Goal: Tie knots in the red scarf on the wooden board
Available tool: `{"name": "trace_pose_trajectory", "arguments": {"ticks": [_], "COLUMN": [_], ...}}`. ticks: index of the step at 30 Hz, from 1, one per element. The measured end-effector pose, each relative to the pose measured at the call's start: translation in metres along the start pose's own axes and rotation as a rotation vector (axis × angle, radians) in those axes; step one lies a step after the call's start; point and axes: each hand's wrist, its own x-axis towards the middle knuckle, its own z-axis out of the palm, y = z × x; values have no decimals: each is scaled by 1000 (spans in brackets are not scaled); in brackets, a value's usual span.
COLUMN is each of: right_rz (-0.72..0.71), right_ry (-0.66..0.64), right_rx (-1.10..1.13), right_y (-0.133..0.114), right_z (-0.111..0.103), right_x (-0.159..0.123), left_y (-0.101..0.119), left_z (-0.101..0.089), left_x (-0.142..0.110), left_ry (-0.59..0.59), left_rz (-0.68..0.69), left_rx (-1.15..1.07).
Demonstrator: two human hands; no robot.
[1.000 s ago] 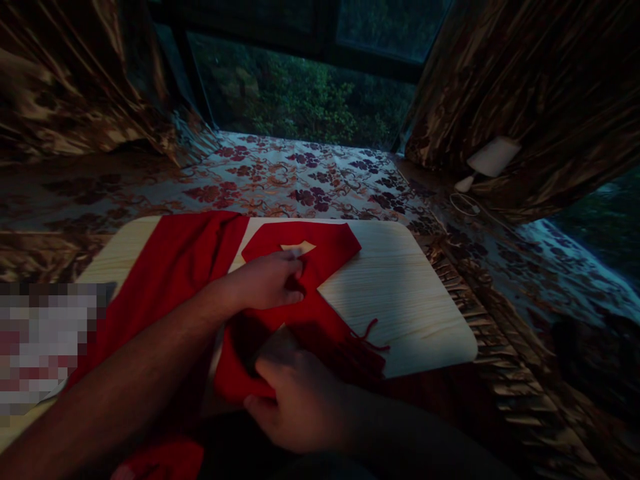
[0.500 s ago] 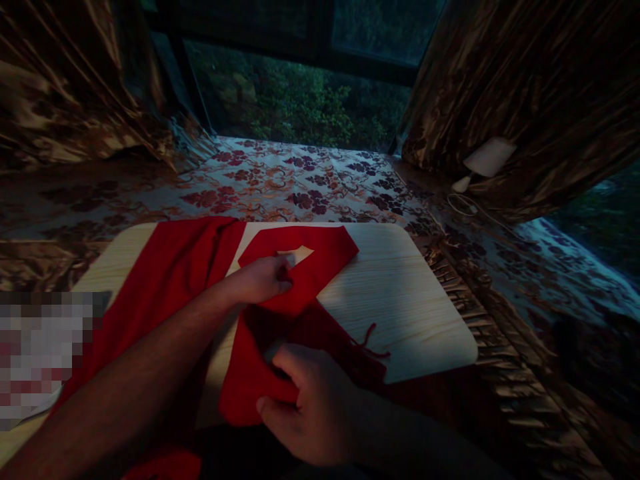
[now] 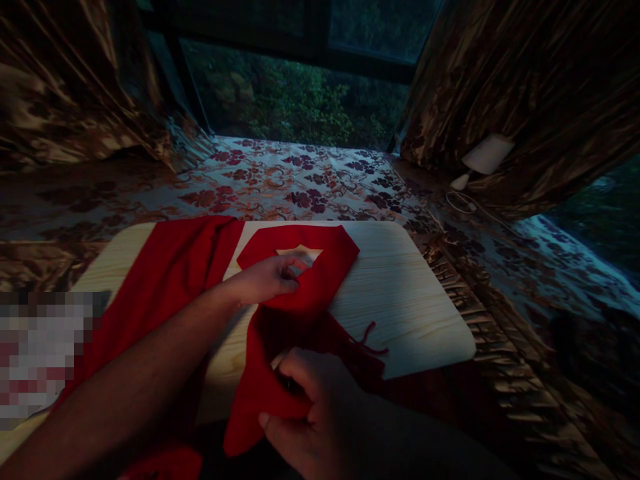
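While the left hand (image 3: 270, 279) points toward 2 o'clock, curled over the red scarf (image 3: 327, 283) on the worktop (image 3: 410, 287), its grip unclear, the right hand (image 3: 323, 407) at 6 o'clock, thumb lowermost, pinches the scarf's near fold.

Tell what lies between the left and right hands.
Folded red cloth, partly in shadow, lies between the left hand and the right hand in the head view.

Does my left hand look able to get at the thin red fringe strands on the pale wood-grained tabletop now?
Probably yes: the strands lie uncovered, with only folded red cloth between them and your left hand.
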Motion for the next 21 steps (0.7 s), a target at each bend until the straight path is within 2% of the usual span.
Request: {"name": "trace_pose_trajectory", "arguments": {"ticks": [2,3,4,6,8,9,12,18,21], "right_rz": [-46,-74,-100,-137,-159,-169,-184,-153,-136], "right_ry": [-56,-84,-112,-152,-188,-199,-202,-243,-232], "right_rx": [-52,-84,-121,-199,-257,-277,-295,-299,-339], "right_y": [4,6,8,11,13,14,17,25,27], "right_z": [4,7,10,15,20,22,26,30,35], "right_x": [2,4,4,6,6,6,4,3,2], "left_y": [7,12,16,24,28,29,28,23,20], "left_z": [2,3,5,10,13,15,19,38,48], "left_x": [-5,-9,-13,-21,-28,-31,-38,-42,-39], "left_ry": [146,169,137,-49,-222,-266,-307,-193,-120], "left_rz": [139,232,323,437,457,457,481,550,529], "left_rx": [279,406,501,615,696,735,831,1126,1167]}}
